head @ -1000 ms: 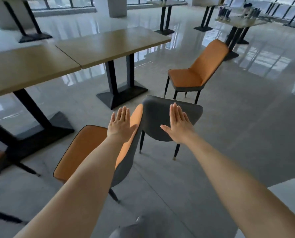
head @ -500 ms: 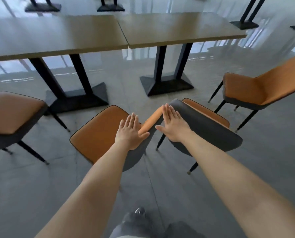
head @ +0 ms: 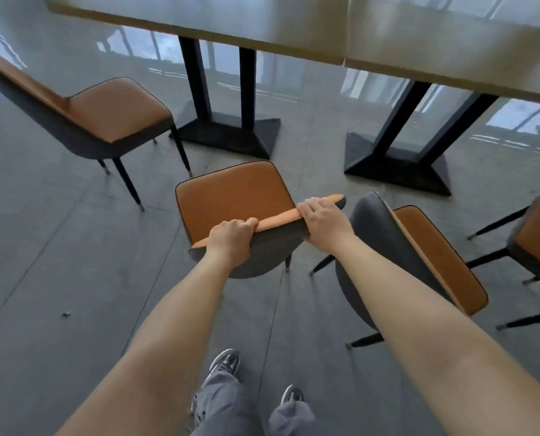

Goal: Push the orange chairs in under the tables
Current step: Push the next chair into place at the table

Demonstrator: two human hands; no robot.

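Both arms outstretched, left hand [head: 231,236] and right hand [head: 323,221] clenched over orange chair [head: 234,196] backrest

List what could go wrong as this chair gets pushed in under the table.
1. The held chair points between the two black table bases; a crooked push may knock its legs against one.
2. The neighbouring chair stands close beside the right hand, so the backrests may bump or pinch the fingers.
3. The left hand grips the backrest top, so a hard push could tip the chair.
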